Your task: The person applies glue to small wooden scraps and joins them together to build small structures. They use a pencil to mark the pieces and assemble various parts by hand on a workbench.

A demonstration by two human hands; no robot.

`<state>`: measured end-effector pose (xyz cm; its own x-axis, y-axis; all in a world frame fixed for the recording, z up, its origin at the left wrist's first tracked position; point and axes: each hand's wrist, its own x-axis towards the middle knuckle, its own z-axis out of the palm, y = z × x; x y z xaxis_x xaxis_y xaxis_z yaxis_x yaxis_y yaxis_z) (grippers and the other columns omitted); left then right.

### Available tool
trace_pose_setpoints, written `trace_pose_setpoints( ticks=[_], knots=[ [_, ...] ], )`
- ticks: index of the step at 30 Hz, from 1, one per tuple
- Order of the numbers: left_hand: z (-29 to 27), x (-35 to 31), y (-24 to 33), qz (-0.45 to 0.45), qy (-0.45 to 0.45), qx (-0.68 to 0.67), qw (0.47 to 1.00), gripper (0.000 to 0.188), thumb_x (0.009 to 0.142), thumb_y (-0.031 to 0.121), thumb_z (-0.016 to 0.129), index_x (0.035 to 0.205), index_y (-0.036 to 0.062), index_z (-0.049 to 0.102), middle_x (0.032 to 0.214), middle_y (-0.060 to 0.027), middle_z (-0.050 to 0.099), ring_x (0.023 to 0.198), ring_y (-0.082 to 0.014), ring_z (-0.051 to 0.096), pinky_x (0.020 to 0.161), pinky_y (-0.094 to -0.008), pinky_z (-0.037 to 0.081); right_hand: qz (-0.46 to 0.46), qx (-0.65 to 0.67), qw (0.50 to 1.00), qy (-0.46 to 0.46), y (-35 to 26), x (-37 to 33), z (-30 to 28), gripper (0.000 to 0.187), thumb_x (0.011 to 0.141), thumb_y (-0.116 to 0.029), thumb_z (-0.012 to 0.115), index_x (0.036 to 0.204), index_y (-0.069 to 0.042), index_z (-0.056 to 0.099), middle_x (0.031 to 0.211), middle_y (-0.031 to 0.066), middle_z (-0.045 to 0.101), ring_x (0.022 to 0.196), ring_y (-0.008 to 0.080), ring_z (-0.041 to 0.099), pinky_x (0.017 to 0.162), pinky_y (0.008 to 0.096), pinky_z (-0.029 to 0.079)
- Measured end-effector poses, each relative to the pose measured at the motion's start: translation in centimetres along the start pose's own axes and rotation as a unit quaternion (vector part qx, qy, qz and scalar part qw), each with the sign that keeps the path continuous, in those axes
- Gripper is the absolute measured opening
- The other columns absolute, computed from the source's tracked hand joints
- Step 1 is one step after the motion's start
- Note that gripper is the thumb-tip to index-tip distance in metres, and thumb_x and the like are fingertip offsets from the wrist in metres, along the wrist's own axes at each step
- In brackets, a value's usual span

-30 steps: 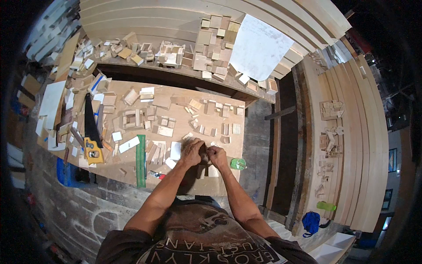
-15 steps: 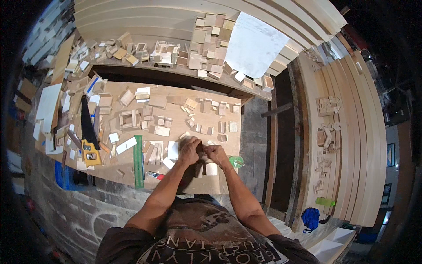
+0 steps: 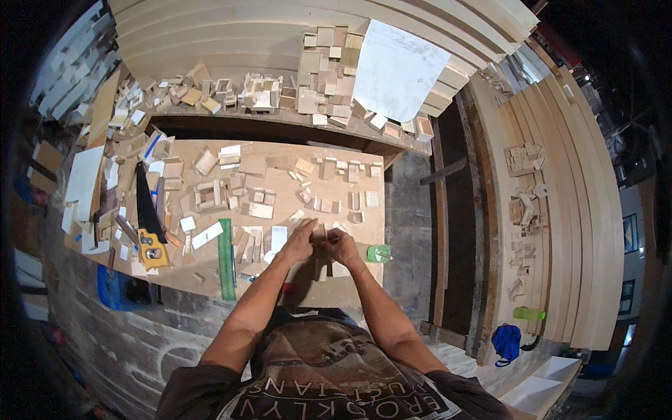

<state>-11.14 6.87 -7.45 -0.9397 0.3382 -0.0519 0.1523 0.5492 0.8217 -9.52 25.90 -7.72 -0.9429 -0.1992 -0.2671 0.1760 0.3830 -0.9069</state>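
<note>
Near the front of the plywood workbench [image 3: 280, 157], my left hand [image 3: 299, 243] grips a small brown wooden block [image 3: 319, 233] between thumb and fingers. Pressed close to its right side is my right hand [image 3: 341, 246], fingers pinched together; whatever tiny thing they hold is hidden. Below the hands, a narrow wooden piece [image 3: 320, 269] stands partly in shadow. Left of my left hand lies a white card [image 3: 278, 238]. A green round container [image 3: 379, 253] sits at the bench's right edge, just past my right hand.
A yellow-handled handsaw [image 3: 152, 248] and a green ruler [image 3: 226, 259] lie on the bench's left. Small wooden furniture models [image 3: 212, 194] and offcuts cover its middle and far side. Behind it runs a shelf of more pieces; stacked boards [image 3: 560, 210] stand right, with a blue bag [image 3: 506, 344].
The view has shifted slightly. My right hand has turned a little, its fingers now closer against the block. Below the hands, the light-coloured surface now looks darker and shadowed.
</note>
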Motion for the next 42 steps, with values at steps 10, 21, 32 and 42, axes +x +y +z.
trace_pose_setpoints(
  ticks=[10,21,32,42],
  knots=[
    [0.0,-1.1,1.6,-0.05,0.014,0.002,0.999,0.071,0.068,-0.011,0.059,0.138,-0.0026,0.048,0.131,-0.0218,0.052,0.124,-0.0386,0.05,0.106,-0.0397,0.043,-0.03,-0.119,0.992,0.005,-1.3,0.3,0.5,0.037,0.075,-0.004,0.078,0.108,-0.002,0.063,0.094,0.0086,0.069,0.086,0.0175,0.065,0.078,0.0321,0.054],
    [-1.3,-0.3,1.5,-0.044,-0.068,0.079,0.994,0.069,0.071,-0.009,0.059,0.137,0.0078,0.049,0.125,-0.0195,0.054,0.123,-0.039,0.051,0.107,-0.0427,0.043,-0.065,-0.033,0.997,0.014,-0.5,0.1,0.5,0.032,0.079,0.0,0.069,0.111,-0.001,0.063,0.094,0.0118,0.068,0.089,0.0198,0.067,0.079,0.0337,0.054],
    [-0.9,0.3,4.0,-0.063,-0.073,0.179,0.979,0.045,0.072,-0.002,0.065,0.115,0.0027,0.056,0.114,-0.0171,0.054,0.11,-0.0393,0.058,0.093,-0.0455,0.051,-0.055,-0.081,0.989,0.106,-1.1,0.2,-4.6,0.028,0.083,-0.002,0.063,0.111,-0.001,0.064,0.098,0.0176,0.069,0.09,0.0282,0.068,0.078,0.0353,0.053],
    [-2.2,0.4,5.9,0.002,-0.069,0.152,0.986,0.051,0.077,0.019,0.076,0.122,0.0022,0.06,0.121,-0.014,0.056,0.117,-0.0337,0.053,0.097,-0.0449,0.048,-0.011,-0.2,0.937,0.285,-4.9,-11.2,-14.3,0.023,0.085,-0.006,0.062,0.107,-0.002,0.066,0.095,0.0204,0.066,0.085,0.0359,0.065,0.077,0.0408,0.053]
  ],
)
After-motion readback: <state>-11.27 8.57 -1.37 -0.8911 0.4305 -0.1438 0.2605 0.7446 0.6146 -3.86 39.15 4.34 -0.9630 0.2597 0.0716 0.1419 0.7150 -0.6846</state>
